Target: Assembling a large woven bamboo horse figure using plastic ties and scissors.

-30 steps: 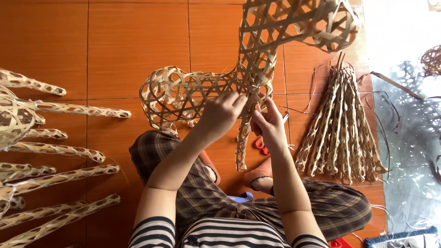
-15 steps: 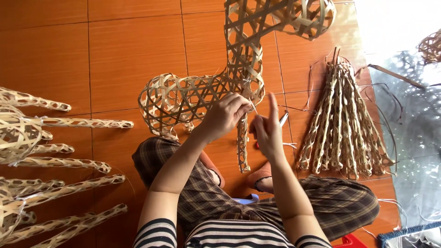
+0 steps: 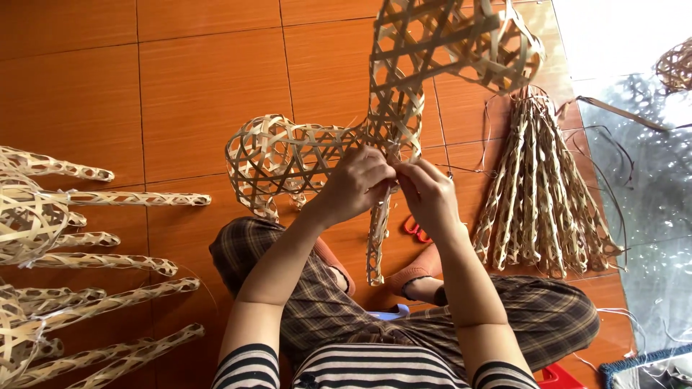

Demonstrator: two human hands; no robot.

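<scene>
Bamboo lattice figure [image 3: 317, 155] hangs in front of the person, above the lap, with its woven body reaching left and its neck and head rising toward the far right. Left hand [image 3: 357, 184] has its fingers [image 3: 378, 173] pinched together on a thin strip where the slim leg [image 3: 375, 238] joins the body; right hand [image 3: 429, 194] meets it from the right, fingers closed on the same joint, fingertips of both hands almost touching. To do this tying well, I would judge that one hand should pin the joint firmly while the other draws the strip snug through the open weave, without kinking it or pulling the hexagonal mesh out of shape. Below the hands sit checked trousers, a sandal [image 3: 414, 274] and red scissors [image 3: 416, 230] on the tiled floor [image 3: 180, 79]. A bundle of woven legs [image 3: 540, 187] lies to the right; more finished figures [image 3: 65, 245] lie at the left.
</scene>
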